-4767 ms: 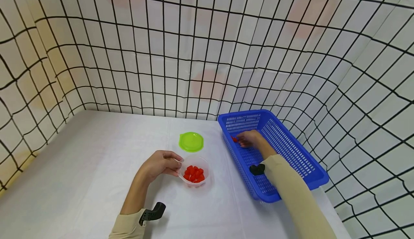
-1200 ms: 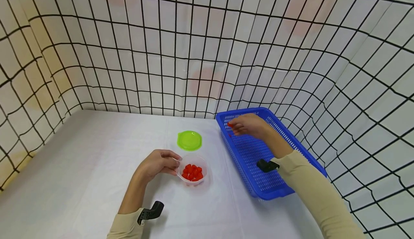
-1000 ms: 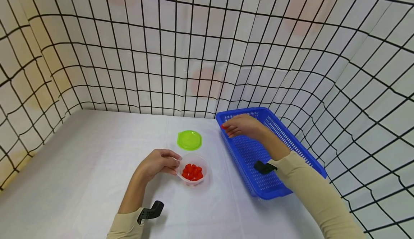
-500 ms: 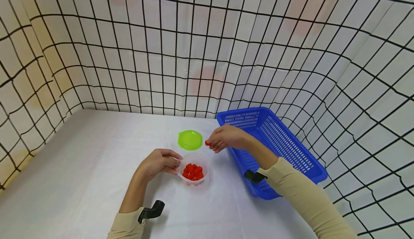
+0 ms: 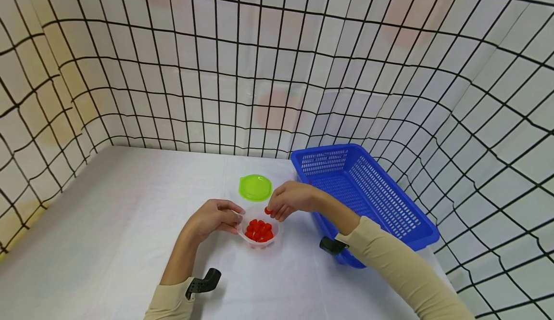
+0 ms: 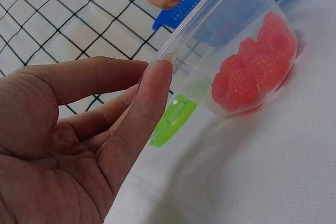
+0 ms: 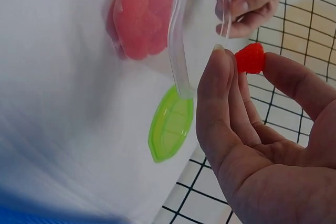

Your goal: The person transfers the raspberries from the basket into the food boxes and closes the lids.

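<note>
A clear plastic bowl (image 5: 258,244) stands on the white cloth with several red raspberries (image 5: 258,231) in it. My left hand (image 5: 215,220) pinches its rim between thumb and fingers, as the left wrist view shows closely. My right hand (image 5: 292,199) is just above the bowl's far right rim. Between its thumb and fingertips it pinches one raspberry (image 7: 250,59), which the left wrist view also shows above the rim. Behind the bowl a green lid (image 5: 255,188) lies flat on the cloth.
A blue perforated basket (image 5: 389,199) stands to the right, partly under my right forearm. A small red bit (image 5: 309,182) shows at its left inner side. Black wire mesh (image 5: 277,70) surrounds the table (image 5: 130,224) at the back and sides.
My right hand has lifted a raspberry out of the blue basket and carried it left and nearer, to above the bowl. The left hand stays on the bowl's rim.
</note>
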Action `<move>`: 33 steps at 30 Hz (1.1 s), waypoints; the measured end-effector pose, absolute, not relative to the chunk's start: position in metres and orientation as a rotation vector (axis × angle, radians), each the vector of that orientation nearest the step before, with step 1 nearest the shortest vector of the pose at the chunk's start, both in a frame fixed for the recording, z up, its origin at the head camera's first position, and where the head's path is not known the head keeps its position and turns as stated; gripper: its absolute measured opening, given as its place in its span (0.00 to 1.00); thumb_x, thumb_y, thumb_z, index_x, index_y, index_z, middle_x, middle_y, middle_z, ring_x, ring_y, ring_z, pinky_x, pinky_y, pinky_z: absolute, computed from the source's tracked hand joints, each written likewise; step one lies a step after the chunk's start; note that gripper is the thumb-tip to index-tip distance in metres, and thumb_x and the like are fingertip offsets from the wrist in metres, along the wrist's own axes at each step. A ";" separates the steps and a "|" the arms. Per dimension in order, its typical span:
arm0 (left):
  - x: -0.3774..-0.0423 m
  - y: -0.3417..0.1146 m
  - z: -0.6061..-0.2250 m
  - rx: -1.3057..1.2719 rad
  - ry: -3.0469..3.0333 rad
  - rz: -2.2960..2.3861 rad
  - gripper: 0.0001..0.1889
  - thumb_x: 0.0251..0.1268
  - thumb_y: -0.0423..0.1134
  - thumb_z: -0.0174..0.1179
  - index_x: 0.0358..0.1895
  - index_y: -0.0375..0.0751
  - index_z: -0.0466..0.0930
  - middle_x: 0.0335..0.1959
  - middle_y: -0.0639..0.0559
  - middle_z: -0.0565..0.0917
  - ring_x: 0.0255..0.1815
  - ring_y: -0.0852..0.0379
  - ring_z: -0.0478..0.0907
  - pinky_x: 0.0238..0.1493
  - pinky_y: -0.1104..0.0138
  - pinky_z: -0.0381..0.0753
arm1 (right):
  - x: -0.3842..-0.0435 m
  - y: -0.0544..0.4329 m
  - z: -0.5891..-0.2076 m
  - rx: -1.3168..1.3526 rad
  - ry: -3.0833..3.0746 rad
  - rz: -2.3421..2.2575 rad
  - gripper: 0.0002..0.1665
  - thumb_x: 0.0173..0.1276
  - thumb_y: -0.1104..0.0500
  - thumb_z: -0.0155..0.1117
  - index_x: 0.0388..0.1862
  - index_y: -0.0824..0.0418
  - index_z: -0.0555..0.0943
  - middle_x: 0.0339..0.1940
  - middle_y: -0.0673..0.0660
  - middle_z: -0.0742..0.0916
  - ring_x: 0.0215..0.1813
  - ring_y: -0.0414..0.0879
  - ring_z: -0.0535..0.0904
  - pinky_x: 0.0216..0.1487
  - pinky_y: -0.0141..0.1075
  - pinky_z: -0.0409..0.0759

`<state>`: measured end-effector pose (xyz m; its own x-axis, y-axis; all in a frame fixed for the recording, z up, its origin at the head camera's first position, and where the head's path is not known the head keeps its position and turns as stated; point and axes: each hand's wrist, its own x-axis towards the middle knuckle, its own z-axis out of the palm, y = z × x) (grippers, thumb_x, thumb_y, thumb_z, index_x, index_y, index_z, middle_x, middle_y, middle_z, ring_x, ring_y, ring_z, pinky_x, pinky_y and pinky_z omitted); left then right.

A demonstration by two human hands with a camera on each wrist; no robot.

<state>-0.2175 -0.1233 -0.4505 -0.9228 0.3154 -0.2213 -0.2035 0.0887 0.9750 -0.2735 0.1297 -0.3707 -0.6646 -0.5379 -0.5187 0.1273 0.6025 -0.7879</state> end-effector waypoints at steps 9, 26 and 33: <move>-0.218 -0.122 -0.449 0.107 2.008 1.891 0.16 0.68 0.33 0.59 0.53 0.24 0.80 0.41 0.37 0.85 0.28 0.53 0.84 0.39 0.63 0.90 | -0.269 0.126 -0.377 -0.342 2.019 -1.022 0.14 0.68 0.59 0.65 0.46 0.69 0.86 0.39 0.62 0.89 0.42 0.56 0.87 0.49 0.41 0.89; -0.218 -0.122 -0.452 0.105 2.004 1.890 0.16 0.68 0.33 0.59 0.53 0.24 0.80 0.41 0.35 0.85 0.28 0.53 0.84 0.39 0.64 0.90 | -0.268 0.125 -0.385 -0.357 1.973 -0.992 0.15 0.67 0.60 0.66 0.46 0.69 0.86 0.39 0.60 0.89 0.42 0.56 0.86 0.50 0.40 0.89; -0.217 -0.122 -0.451 0.117 1.996 1.895 0.17 0.68 0.32 0.59 0.54 0.22 0.79 0.37 0.40 0.85 0.28 0.54 0.84 0.39 0.64 0.90 | -0.268 0.125 -0.386 -0.350 1.975 -0.994 0.16 0.66 0.60 0.66 0.47 0.70 0.86 0.38 0.59 0.89 0.41 0.53 0.85 0.51 0.41 0.88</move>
